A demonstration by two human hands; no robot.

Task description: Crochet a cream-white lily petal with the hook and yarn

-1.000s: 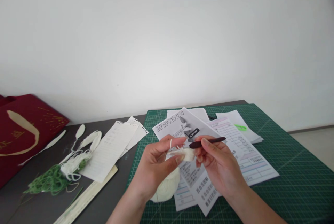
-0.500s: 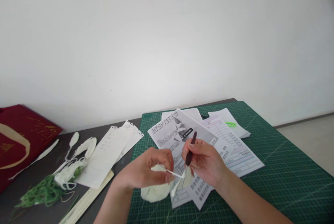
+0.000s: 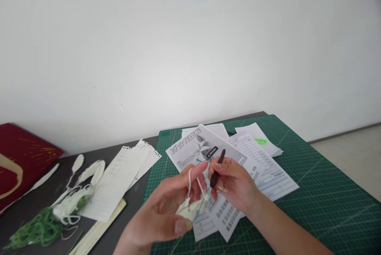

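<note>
Two hands: left hand (image 3: 166,211) looped with one cream yarn strand (image 3: 189,183) (pinched), right hand (image 3: 235,185) gripping one crochet hook (image 3: 217,162).

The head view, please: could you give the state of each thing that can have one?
Left hand: raised, cream yarn looped over its forefinger.
Right hand: gripping the dark crochet hook.
Printed sheets: fanned, overlapping on the cutting mat.
Green yarn: loose tangle.
</note>
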